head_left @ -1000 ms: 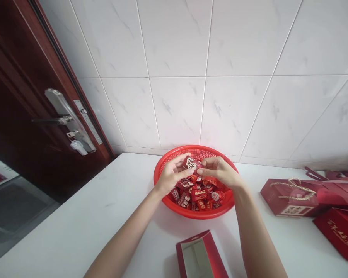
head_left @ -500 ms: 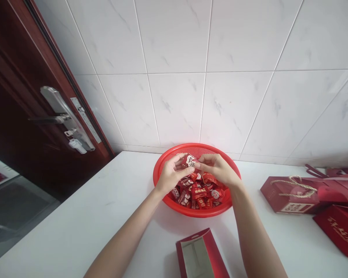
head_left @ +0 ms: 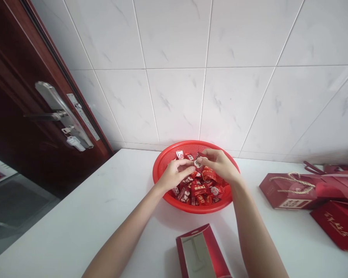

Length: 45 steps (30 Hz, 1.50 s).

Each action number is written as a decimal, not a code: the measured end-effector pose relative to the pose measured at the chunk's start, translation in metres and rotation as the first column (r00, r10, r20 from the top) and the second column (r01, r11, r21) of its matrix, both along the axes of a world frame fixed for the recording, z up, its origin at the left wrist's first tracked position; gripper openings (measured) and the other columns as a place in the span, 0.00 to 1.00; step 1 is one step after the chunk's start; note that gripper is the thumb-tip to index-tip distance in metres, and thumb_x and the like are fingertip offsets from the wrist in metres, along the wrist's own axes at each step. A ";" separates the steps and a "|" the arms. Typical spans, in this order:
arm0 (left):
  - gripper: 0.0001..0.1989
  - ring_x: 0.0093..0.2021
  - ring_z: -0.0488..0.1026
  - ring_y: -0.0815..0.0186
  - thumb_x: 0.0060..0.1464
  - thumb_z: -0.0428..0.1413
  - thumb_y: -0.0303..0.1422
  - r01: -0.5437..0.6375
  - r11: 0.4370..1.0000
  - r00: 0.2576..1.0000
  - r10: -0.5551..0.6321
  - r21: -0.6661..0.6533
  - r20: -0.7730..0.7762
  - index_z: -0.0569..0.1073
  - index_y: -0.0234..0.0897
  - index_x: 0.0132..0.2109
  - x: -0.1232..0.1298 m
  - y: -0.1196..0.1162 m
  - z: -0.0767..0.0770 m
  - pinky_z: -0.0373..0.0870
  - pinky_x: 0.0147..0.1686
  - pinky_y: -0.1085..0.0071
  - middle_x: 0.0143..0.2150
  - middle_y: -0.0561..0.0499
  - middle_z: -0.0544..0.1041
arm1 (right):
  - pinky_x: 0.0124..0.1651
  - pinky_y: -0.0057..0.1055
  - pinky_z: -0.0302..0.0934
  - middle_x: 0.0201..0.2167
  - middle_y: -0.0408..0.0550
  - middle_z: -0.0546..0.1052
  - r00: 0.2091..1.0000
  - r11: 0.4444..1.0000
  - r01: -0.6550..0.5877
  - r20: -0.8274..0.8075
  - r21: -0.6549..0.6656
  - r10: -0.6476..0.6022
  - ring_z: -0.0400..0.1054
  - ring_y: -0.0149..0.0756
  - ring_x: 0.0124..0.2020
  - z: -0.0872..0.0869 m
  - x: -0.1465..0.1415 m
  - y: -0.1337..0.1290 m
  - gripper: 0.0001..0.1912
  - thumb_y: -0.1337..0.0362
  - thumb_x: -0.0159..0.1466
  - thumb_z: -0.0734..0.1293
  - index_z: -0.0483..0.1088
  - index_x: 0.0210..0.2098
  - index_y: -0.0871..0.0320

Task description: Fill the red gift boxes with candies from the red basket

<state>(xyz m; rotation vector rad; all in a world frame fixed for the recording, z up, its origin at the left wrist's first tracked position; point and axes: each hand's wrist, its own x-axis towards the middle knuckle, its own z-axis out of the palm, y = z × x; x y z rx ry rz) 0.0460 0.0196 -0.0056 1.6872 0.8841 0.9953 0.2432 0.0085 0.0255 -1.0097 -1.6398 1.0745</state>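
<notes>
Over a red plastic basket (head_left: 191, 209) of red-wrapped candies (head_left: 199, 188), both my hands are close together. My right hand (head_left: 220, 165) pinches a dark red wrapped candy (head_left: 198, 166) with a pale printed patch between thumb and fingers. Beside that candy, my left hand (head_left: 175, 175) has its thumb and index finger apart, the tips close to the wrapper; whether they touch it I cannot tell. In front of the basket lies a red box (head_left: 214, 247) with a pale window panel, between my forearms.
Red gift boxes, one with a rope handle (head_left: 295, 189) and another with gold lettering (head_left: 336, 226), lie at the right of the white table (head_left: 104, 216). A tiled wall (head_left: 174, 104) stands behind. At left is a dark red door (head_left: 14, 96) with keys (head_left: 75, 143) hanging in its lock.
The candy held between both hands has shifted slightly right and lower, and now sits in my right fingers. My left fingers have parted from it. The view has tilted slightly.
</notes>
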 end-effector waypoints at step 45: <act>0.17 0.43 0.78 0.58 0.57 0.56 0.46 -0.079 0.997 0.990 0.076 -0.025 -0.119 0.76 0.37 0.43 0.005 0.019 -0.001 0.74 0.47 0.63 0.43 0.47 0.80 | 0.34 0.29 0.66 0.24 0.44 0.77 0.987 0.988 -0.003 -0.162 -0.153 -0.022 0.70 0.33 0.29 -0.010 0.010 0.009 0.16 0.54 0.48 0.79 0.76 0.23 0.60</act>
